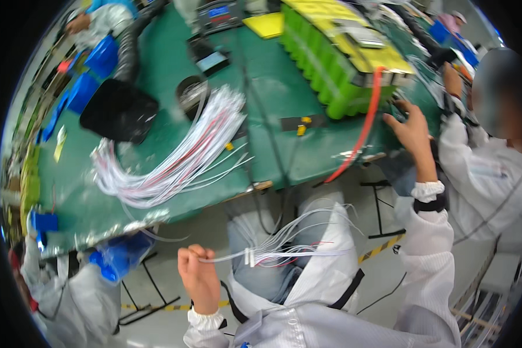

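I observe the left hand (198, 272) near the worker's lap, fingers closed on one end of a small bunch of white wires (284, 252); gripping only that end appears to let the rest fan out loose over the lap, just off the near edge of the green table (307, 153). I note the right hand (413, 130) at the table's right side, thumb and fingers apart beside the green battery pack (336, 75); I cannot tell whether it touches anything. A large wire bundle (174, 165) lies curved on the left, seemingly kept within reach. From the pack, a red strip (370, 119) slants to the near edge, presumably because it is attached there
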{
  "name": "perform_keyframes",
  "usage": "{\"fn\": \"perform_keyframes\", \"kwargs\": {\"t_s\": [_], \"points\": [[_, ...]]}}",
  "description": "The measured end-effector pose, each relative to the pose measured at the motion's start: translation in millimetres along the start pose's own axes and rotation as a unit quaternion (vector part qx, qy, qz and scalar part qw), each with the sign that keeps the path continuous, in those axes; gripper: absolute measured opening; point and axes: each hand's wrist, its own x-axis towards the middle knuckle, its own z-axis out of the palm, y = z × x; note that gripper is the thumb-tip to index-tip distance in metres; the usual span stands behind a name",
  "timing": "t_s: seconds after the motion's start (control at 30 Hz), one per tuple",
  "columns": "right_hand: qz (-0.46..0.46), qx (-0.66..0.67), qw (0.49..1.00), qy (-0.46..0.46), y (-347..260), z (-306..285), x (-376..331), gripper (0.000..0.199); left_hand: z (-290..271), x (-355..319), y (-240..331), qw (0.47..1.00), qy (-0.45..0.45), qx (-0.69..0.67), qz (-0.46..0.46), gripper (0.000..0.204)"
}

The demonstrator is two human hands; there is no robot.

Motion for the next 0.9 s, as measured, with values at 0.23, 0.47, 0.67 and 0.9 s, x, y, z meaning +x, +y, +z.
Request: {"fn": "perform_keyframes", "kwargs": {"t_s": [0.23, 0.47, 0.67, 0.9], "points": [[0.009, 0.343, 0.939, -0.023, -105, -22, -122, 0.018, -83, 3, -22, 0.958, 0.280, -0.040, -0.040, 0.013], [-0.188, 0.372, 0.862, -0.287, -209, 79, -265, 0.029, -103, 30, -41, 0.966, 0.227, -0.107, -0.064, 0.008], [-0.199, 0.299, 0.905, -0.228, -211, 83, -287, 0.031, -98, 52, -35, 0.964, 0.209, -0.156, -0.054, 0.010], [-0.209, 0.309, 0.904, -0.209, -211, 79, -287, 0.021, -99, 57, -30, 0.963, 0.158, -0.211, -0.049, 0.012]]}}
